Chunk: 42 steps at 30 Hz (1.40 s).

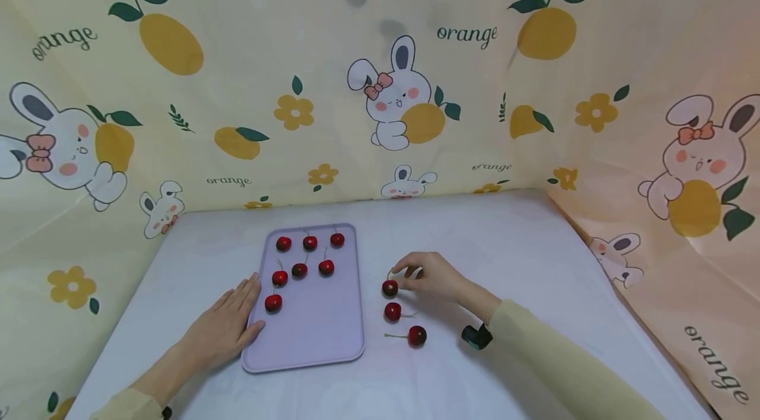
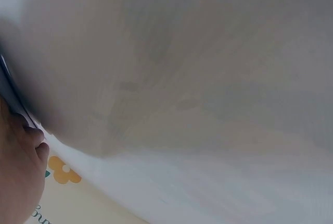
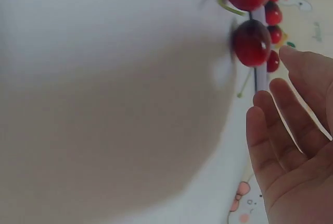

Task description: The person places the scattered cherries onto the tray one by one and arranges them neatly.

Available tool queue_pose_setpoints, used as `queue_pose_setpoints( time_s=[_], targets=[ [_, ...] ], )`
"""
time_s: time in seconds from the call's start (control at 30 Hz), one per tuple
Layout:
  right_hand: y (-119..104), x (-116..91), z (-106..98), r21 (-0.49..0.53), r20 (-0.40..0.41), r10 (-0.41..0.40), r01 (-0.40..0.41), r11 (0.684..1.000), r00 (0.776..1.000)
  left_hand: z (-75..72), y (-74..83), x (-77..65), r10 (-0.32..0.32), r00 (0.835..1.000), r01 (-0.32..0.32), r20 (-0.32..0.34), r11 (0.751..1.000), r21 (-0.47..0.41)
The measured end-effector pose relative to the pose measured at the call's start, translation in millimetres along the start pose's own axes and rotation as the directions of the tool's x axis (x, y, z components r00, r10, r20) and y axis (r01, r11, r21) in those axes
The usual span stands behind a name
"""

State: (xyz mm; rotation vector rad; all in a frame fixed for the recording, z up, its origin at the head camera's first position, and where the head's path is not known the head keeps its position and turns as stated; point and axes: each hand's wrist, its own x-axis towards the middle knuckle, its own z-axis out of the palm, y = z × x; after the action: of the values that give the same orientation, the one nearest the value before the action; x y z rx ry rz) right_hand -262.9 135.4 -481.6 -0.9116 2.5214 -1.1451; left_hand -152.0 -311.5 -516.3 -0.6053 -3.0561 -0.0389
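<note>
My left hand (image 1: 221, 324) lies flat with fingers straight along the left rim of a lilac tray (image 1: 315, 337), its thumb over the edge. Several red cherries (image 1: 299, 270) with stems sit in the tray's upper and left part. My right hand (image 1: 432, 275) is over the table right of the tray, its fingertips close to a cherry (image 1: 390, 288). In the right wrist view its thumb and fingers are parted, and that cherry's stem (image 3: 245, 83) stands free of them. Two more cherries, one in the middle (image 1: 392, 312) and one nearest me (image 1: 417, 336), lie below it.
The table (image 1: 475, 229) is white. A cream cloth (image 1: 332, 31) printed with rabbits and oranges hangs behind it and along both sides. A black band or device (image 1: 477, 337) shows at my right wrist.
</note>
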Motion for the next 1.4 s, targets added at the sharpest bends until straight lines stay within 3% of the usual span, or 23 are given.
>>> queue_pose_setpoints(
  time_s=[0.53,1.4],
  targets=[
    [4.3,6.1,18.0,-0.036,0.052,0.025,-0.023,0.999,0.998,-2.3,2.1,1.2,-0.002,1.0,0.002,0.009,1.0,0.001],
    [-2.6,9.5,18.4,-0.073,0.076,0.01,-0.004,0.997,0.997,1.0,-0.2,0.3,-0.009,1.0,0.009,0.015,1.0,-0.013]
  ],
)
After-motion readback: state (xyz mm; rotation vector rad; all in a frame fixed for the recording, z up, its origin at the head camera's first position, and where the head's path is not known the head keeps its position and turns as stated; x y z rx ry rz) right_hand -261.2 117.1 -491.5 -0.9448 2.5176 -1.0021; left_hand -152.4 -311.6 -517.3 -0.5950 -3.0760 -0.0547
